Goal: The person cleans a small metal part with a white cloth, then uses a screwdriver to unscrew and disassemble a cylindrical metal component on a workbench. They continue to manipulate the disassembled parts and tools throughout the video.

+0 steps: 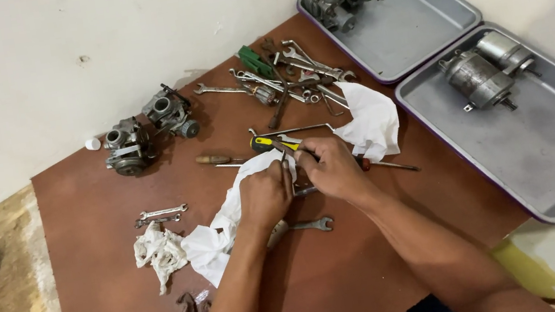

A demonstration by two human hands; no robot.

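Both hands (299, 178) grip tool (285, 169), cloth (219, 234) under left

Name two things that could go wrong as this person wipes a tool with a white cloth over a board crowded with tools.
1. The long white cloth in the left hand trails across the board; it might snag the spanner beside it and drag it.
2. The right hand holds a thin tool close to the left-hand fingers; a slip could jab them.

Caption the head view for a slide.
Two hands, left hand and right hand, wipe a slim tool with a white cloth over a brown board.
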